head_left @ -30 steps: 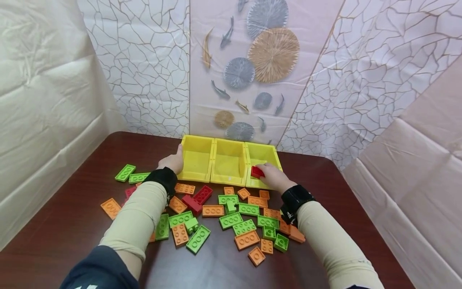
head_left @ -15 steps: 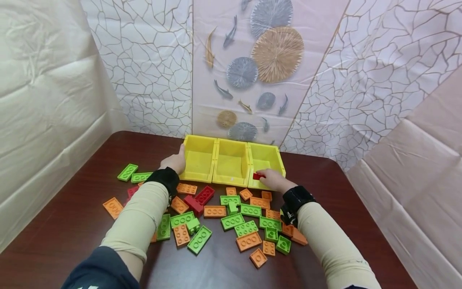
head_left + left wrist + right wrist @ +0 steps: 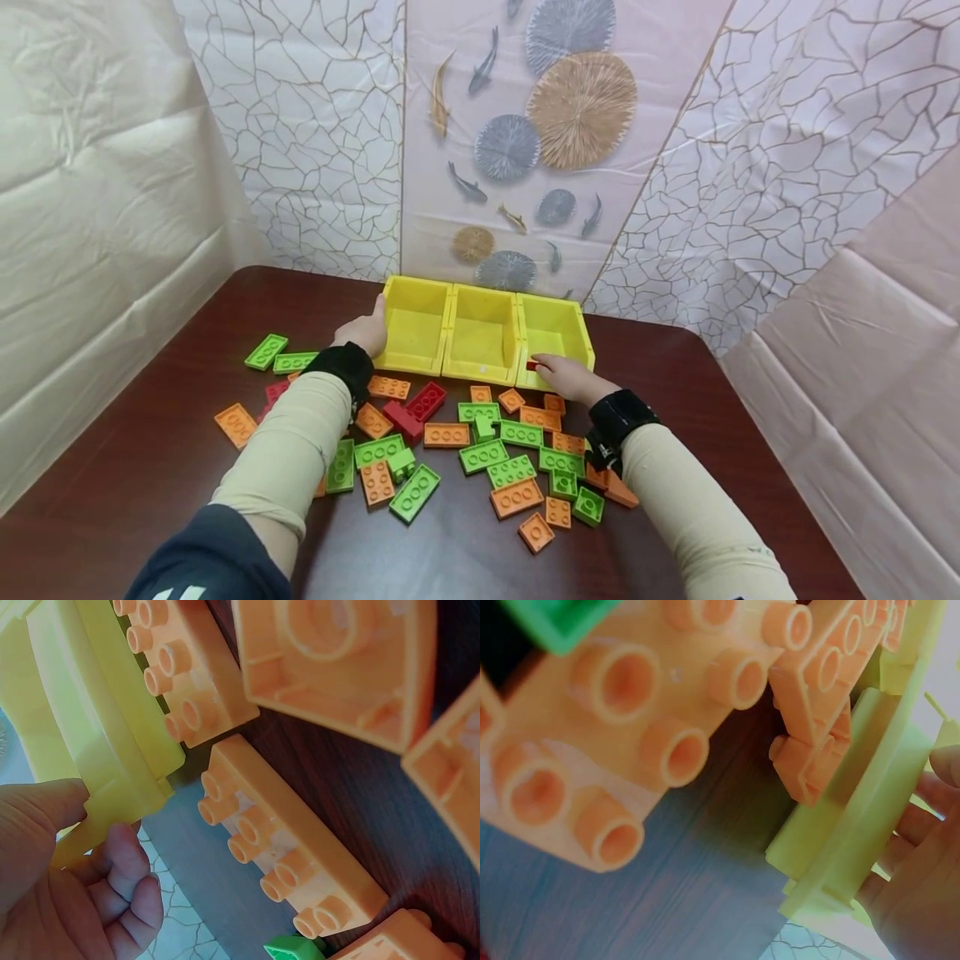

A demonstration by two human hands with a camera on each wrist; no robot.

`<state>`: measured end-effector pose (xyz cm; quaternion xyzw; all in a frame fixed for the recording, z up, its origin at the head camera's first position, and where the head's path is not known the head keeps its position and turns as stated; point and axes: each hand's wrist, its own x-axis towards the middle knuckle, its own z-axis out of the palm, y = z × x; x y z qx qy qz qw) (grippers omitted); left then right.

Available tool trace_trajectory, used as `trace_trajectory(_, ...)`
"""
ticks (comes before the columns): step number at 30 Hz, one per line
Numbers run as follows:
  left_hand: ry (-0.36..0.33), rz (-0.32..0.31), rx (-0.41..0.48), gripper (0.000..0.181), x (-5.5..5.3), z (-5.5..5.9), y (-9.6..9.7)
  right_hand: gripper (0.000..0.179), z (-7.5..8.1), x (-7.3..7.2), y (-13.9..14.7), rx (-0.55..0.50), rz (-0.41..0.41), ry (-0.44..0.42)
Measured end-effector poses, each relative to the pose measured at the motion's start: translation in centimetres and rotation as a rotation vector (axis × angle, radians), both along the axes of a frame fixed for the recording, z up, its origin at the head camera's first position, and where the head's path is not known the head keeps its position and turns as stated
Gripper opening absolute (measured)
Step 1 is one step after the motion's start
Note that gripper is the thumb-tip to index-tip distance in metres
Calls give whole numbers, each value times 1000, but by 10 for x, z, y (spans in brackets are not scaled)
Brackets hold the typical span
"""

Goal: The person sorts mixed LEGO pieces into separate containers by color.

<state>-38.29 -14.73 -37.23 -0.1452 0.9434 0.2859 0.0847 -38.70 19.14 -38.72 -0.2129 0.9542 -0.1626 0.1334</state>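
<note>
Three yellow bins stand side by side at the back of the table. My left hand (image 3: pixel 363 333) grips the outer side of the left yellow bin (image 3: pixel 412 329); in the left wrist view its thumb and fingers pinch the bin's edge. My right hand (image 3: pixel 572 379) reaches over the front of the right yellow bin (image 3: pixel 553 313). Its fingers hold a red toy building brick (image 3: pixel 532 365) low inside, mostly covered by the hand. The right wrist view shows fingers behind the bin's front wall (image 3: pixel 877 802), with the brick hidden there.
Loose bricks lie in front of the bins, among them a red brick (image 3: pixel 426 402), an orange brick (image 3: pixel 447 435) and a green brick (image 3: pixel 415 493). More green bricks (image 3: pixel 266 352) lie at the far left. The middle bin (image 3: pixel 480 337) stands between the other two.
My right hand has lowered the red brick deeper into the right bin, so less of it shows. The left hand keeps its hold on the left bin. The head view has shifted slightly.
</note>
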Motion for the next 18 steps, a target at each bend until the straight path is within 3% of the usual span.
trace_trajectory(8,-26,22,21,87,-9,-9,-2,45,13,19,13,-74,20,30)
trace_trajectory(12,-17,14,27,86,1,0,2,44,21,38,28,-95,25,86)
trace_trajectory(15,-24,24,27,87,1,1,1,43,27,53,43,-111,4,110)
trace_trajectory(18,-27,-14,-12,79,-3,-1,-1,42,30,66,62,-116,-29,133)
